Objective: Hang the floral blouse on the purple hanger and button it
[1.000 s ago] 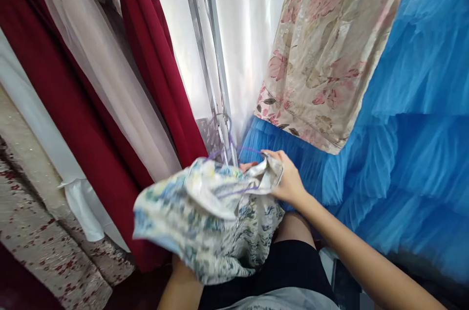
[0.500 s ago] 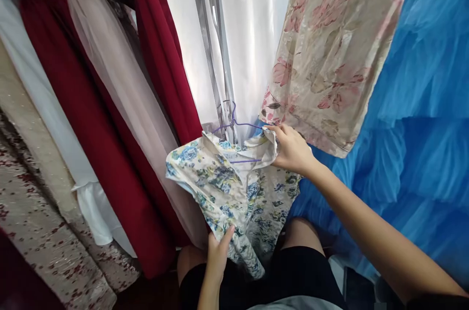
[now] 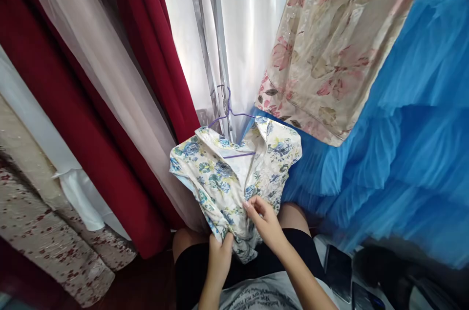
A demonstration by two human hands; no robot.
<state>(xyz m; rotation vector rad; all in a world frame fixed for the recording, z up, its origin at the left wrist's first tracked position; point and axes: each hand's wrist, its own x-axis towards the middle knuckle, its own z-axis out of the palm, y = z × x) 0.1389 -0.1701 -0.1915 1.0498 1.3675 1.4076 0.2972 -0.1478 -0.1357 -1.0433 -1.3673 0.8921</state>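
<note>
A white garment with blue flowers (image 3: 223,173) hangs on a purple wire hanger (image 3: 234,117), whose hook rests on a metal rack pole (image 3: 214,55). My left hand (image 3: 220,256) grips the garment's lower front edge from below. My right hand (image 3: 266,222) pinches the cloth at the front opening, just right of the left hand. Both hands are closed on the fabric, above my lap.
Dark red dresses (image 3: 73,104) and a pale sheer one (image 3: 110,75) hang at the left. A beige dress with pink flowers (image 3: 330,46) and a blue tulle skirt (image 3: 403,129) hang at the right. A white curtain (image 3: 249,21) is behind the pole. Dark objects lie at the lower right.
The garment went from bunched in my hands to hanging open on the hanger. My right hand left the collar and came down to the front opening beside my left hand.
</note>
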